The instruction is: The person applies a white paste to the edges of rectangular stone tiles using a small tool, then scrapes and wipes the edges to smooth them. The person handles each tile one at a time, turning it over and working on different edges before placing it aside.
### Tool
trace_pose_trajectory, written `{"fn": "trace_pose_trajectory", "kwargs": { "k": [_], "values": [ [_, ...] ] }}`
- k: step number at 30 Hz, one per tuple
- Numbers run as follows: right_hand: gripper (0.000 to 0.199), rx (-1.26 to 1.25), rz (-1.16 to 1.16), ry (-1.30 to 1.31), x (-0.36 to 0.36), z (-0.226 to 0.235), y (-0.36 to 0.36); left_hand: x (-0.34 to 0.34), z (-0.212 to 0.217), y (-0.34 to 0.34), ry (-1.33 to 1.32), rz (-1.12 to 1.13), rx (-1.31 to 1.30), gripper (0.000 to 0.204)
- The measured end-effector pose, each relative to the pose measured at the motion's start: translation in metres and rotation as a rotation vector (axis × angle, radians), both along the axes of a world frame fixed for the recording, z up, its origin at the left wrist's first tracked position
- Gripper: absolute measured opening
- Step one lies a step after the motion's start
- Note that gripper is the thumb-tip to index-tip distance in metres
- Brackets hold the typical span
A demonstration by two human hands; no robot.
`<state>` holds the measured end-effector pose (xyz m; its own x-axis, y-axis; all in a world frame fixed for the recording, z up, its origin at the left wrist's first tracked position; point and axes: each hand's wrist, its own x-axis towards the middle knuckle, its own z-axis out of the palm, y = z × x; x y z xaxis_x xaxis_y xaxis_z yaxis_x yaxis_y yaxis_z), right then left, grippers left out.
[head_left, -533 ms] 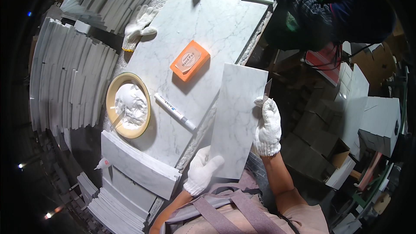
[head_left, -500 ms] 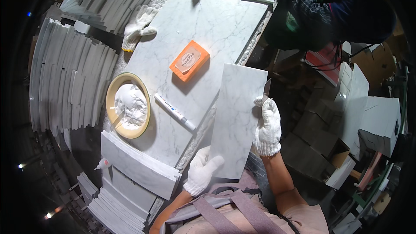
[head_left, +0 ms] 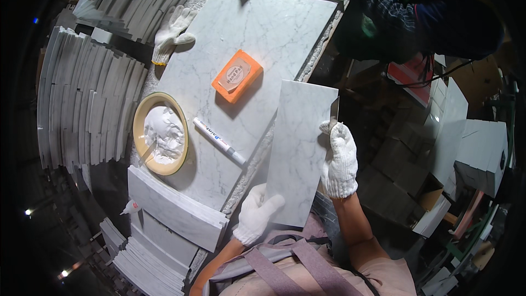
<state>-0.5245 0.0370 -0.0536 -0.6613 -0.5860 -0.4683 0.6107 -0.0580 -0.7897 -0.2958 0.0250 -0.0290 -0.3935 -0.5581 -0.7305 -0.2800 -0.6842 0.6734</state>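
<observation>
A rectangular white marble tile (head_left: 300, 153) with grey veins is held up in front of me, off the bench's near edge. My left hand (head_left: 257, 215), in a white knit glove, grips its lower left edge with the thumb over the face. My right hand (head_left: 339, 161), gloved likewise, is closed round a thin metal scraper blade (head_left: 335, 111) at the tile's upper right edge. The blade stands upright along that edge; its handle is hidden in the glove. On the marble slab (head_left: 235, 27) lie an orange hand pad (head_left: 237, 77) and a white paint marker (head_left: 219, 141).
A yellowish bowl (head_left: 139, 126) of white powder or paste stands on the left. Stacked tiles (head_left: 87, 98) line the far left, with more tiles (head_left: 175, 208) nearer me. A loose glove (head_left: 172, 35) lies behind the bowl. Another person's sleeve (head_left: 378, 0) shows at far right, above cartons (head_left: 479, 148).
The blade has shifted slightly left and straightened against the tile's right edge. My left hand and the tile stay nearly in place.
</observation>
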Motion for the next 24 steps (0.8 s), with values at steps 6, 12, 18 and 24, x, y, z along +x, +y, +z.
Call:
{"fn": "trace_pose_trajectory", "kwargs": {
  "k": [6, 12, 18, 24],
  "values": [
    [0.025, -0.023, -0.017, 0.016, 0.0, -0.01, 0.005, -0.006, 0.013, 0.001, -0.109, -0.083, -0.106, 0.052],
    [0.034, -0.391, -0.199, -0.518, 0.003, -0.017, -0.011, -0.023, 0.066, -0.005, -0.269, -0.511, -0.736, 0.037],
    [0.033, -0.626, -0.252, -0.833, 0.008, -0.003, -0.036, -0.058, 0.081, -0.002, -0.415, -0.742, -1.199, 0.016],
    [0.024, -0.979, 0.05, -0.884, 0.012, -0.038, -0.052, -0.052, 0.059, 0.014, -0.478, -0.854, -1.327, 0.016]
  ]
}}
